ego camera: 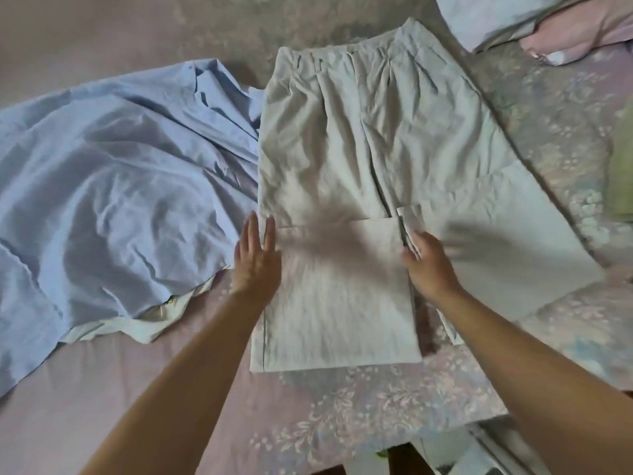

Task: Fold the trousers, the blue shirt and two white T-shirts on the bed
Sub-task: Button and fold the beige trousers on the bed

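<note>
The pale grey-green trousers [370, 132] lie flat in the middle of the bed, waistband away from me, with both leg ends folded up towards the waist. My left hand [257, 258] lies flat with straight fingers at the left edge of the folded left leg. My right hand [428, 262] pinches the inner hem corner of the folded right leg between thumb and fingers. The blue shirt [113, 186] lies crumpled to the left, touching the trousers' left side. A white garment [137, 329] peeks out from under the shirt's near edge.
The bed's floral pink-lilac cover [342, 406] runs under everything. Pillows [534, 22] sit at the far right corner. A pale green cloth [621, 173] lies at the right edge. The bed's near edge shows at the bottom right.
</note>
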The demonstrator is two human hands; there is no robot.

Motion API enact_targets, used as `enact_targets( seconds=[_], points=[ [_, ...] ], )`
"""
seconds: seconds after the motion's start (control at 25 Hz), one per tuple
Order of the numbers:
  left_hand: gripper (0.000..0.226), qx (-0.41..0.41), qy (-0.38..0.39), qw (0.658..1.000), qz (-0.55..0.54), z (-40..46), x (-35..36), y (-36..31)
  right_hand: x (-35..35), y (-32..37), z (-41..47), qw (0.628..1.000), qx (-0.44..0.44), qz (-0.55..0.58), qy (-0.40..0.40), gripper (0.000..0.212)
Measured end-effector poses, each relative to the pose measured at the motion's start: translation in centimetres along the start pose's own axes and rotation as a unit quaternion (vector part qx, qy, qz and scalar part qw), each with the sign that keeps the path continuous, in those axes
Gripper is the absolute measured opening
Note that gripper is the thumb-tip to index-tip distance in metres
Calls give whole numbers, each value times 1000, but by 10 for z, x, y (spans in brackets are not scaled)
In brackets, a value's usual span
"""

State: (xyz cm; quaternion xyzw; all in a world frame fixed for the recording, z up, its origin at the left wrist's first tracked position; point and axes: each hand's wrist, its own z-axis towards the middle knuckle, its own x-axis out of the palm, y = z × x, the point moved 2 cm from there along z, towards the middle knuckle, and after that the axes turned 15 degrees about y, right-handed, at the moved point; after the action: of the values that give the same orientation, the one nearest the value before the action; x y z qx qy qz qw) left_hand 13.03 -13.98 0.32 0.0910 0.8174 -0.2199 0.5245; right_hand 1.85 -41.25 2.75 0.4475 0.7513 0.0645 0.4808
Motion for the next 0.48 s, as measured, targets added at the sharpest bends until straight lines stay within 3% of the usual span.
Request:
enact_targets(
  seconds=[0.12, 0.24, 0.32, 0.4, 0.48],
  points=[
    [61, 129, 27, 988, 77, -37, 52, -15, 66, -30, -45, 952, -127, -271, 62, 58],
    [66, 217, 88, 963, 133, -70, 88, -9, 111, -64, -76, 924, -114, -329, 157, 71],
    [63, 177, 67, 977, 103, -83, 90, -2, 117, -71, -89, 929, -65, -331, 151, 69],
    [62, 38, 43, 998, 11, -86, 82, 8, 116, -67, -98, 928, -33, -334, 162, 66],
    [63, -80, 39, 991, -105, -90, 73, 14, 117, -62, -103, 925, -16, -331, 186, 67]
  ],
)
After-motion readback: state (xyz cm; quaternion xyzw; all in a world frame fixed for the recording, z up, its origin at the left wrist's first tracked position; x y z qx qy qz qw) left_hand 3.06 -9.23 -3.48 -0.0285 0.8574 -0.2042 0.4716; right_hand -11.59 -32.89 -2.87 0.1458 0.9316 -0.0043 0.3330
